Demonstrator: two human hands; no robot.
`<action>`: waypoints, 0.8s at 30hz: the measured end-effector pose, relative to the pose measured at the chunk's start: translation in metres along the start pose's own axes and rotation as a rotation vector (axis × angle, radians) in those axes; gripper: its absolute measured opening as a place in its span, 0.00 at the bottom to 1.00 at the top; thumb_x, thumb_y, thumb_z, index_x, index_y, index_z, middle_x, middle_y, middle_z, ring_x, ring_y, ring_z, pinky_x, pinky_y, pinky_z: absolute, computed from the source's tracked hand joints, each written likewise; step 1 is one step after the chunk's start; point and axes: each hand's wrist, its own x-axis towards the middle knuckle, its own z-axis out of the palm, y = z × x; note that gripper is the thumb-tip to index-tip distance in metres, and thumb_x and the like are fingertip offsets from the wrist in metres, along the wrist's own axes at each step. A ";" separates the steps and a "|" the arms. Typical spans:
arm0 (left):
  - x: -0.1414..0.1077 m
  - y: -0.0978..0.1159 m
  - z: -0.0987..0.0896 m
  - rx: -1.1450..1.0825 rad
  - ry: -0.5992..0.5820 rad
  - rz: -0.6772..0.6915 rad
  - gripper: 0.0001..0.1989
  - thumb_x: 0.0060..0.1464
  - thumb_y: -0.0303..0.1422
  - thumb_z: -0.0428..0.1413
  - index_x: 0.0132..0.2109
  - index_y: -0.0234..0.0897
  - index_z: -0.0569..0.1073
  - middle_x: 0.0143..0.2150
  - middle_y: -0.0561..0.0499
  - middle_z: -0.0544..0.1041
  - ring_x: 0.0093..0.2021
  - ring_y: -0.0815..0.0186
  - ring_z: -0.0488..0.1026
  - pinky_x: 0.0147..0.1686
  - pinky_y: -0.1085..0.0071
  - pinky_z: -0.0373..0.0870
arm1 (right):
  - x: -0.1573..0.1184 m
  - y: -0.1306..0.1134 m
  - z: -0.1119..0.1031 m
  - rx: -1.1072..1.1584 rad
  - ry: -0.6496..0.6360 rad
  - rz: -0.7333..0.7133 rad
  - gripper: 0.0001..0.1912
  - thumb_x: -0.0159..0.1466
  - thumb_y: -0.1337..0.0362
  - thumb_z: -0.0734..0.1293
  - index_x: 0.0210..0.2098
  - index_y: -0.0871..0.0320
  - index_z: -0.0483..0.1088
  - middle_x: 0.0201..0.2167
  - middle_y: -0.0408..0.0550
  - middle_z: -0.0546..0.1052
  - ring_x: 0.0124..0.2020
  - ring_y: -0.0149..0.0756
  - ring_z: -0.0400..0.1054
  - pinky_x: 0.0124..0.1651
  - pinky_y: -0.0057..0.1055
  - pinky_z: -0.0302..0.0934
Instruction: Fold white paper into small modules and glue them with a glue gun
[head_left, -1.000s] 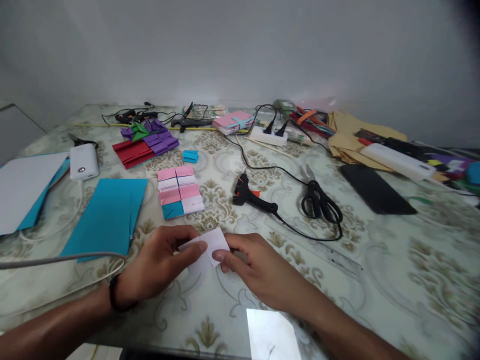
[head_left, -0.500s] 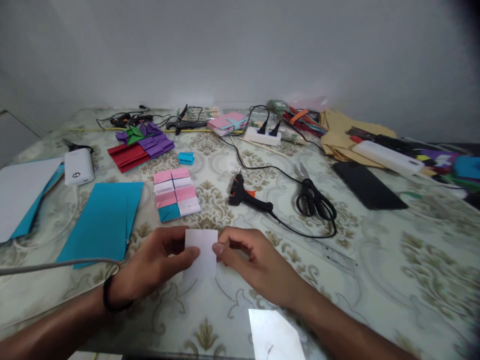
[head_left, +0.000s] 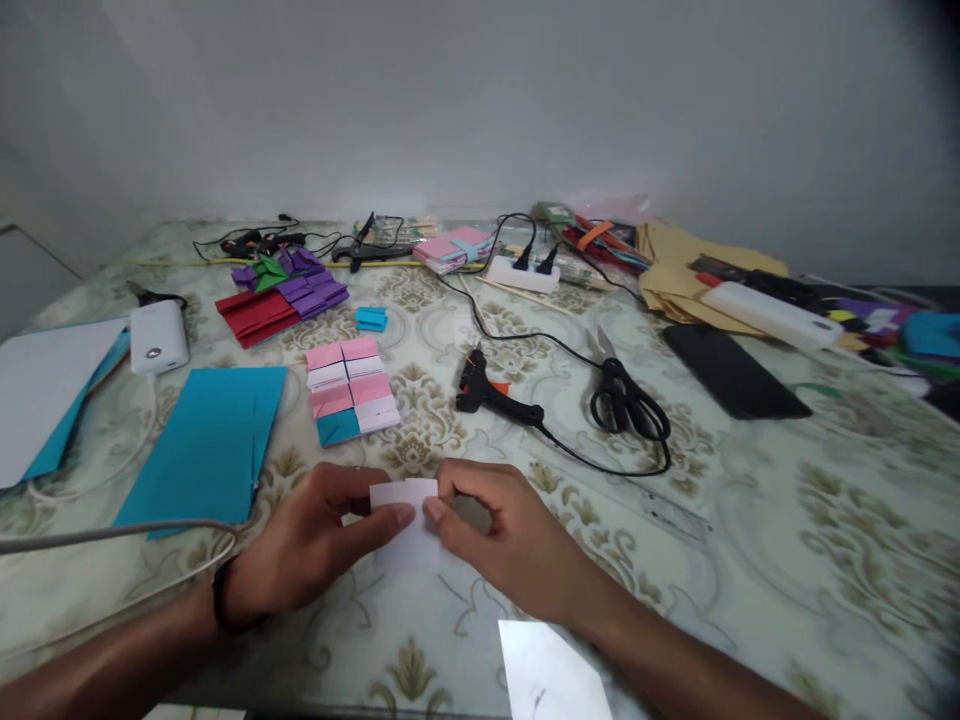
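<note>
A small white paper piece (head_left: pixel 409 540) is held upright between my two hands near the front of the table. My left hand (head_left: pixel 322 535) pinches its left side, with the thumb on the near face and the fingers behind. At the right edge, my right hand (head_left: pixel 502 535) grips the paper between thumb and forefinger. Just beyond the hands lies a block of folded pink, white and blue papers (head_left: pixel 352 390). A black glue gun (head_left: pixel 491 390) rests behind my right hand. Below that hand, a white sheet (head_left: pixel 553 672) lies at the table's front edge.
Blue sheets (head_left: pixel 206 440) and a white power bank (head_left: pixel 158 336) are on the left. Black-handled scissors (head_left: pixel 626 395) and a dark phone (head_left: pixel 731 370) lie right. Red folded papers (head_left: pixel 256 316), a power strip (head_left: pixel 523 273) and brown paper (head_left: pixel 690 265) sit farther back.
The white paper has come down slightly and its top now tilts. My left thumb has slid right across it, closer to my right thumb.
</note>
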 end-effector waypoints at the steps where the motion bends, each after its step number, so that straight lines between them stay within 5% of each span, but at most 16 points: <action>1: 0.000 0.000 0.000 0.024 -0.004 0.004 0.20 0.68 0.45 0.59 0.34 0.34 0.83 0.27 0.52 0.76 0.28 0.68 0.67 0.26 0.73 0.63 | 0.000 0.001 0.001 0.001 0.009 -0.006 0.14 0.68 0.65 0.68 0.26 0.56 0.64 0.23 0.36 0.66 0.26 0.28 0.61 0.31 0.26 0.54; 10: -0.003 0.005 -0.002 0.210 0.215 0.310 0.04 0.67 0.34 0.64 0.41 0.42 0.82 0.37 0.54 0.85 0.36 0.66 0.80 0.39 0.71 0.74 | -0.002 0.003 -0.001 -0.084 0.171 -0.241 0.06 0.69 0.68 0.69 0.34 0.56 0.73 0.29 0.41 0.75 0.31 0.31 0.70 0.36 0.27 0.64; 18: -0.010 0.011 0.002 0.258 0.141 0.646 0.11 0.64 0.23 0.61 0.49 0.43 0.79 0.44 0.49 0.85 0.45 0.60 0.83 0.47 0.64 0.82 | -0.007 0.000 0.006 -0.230 0.225 -0.659 0.11 0.63 0.78 0.68 0.40 0.56 0.72 0.31 0.45 0.78 0.32 0.36 0.70 0.35 0.34 0.68; 24: -0.011 0.017 0.006 0.328 0.142 0.732 0.08 0.61 0.23 0.61 0.45 0.39 0.76 0.39 0.50 0.82 0.40 0.60 0.79 0.49 0.60 0.80 | -0.013 -0.001 0.009 -0.332 0.235 -0.735 0.10 0.62 0.77 0.66 0.39 0.56 0.71 0.30 0.46 0.77 0.32 0.38 0.68 0.36 0.37 0.70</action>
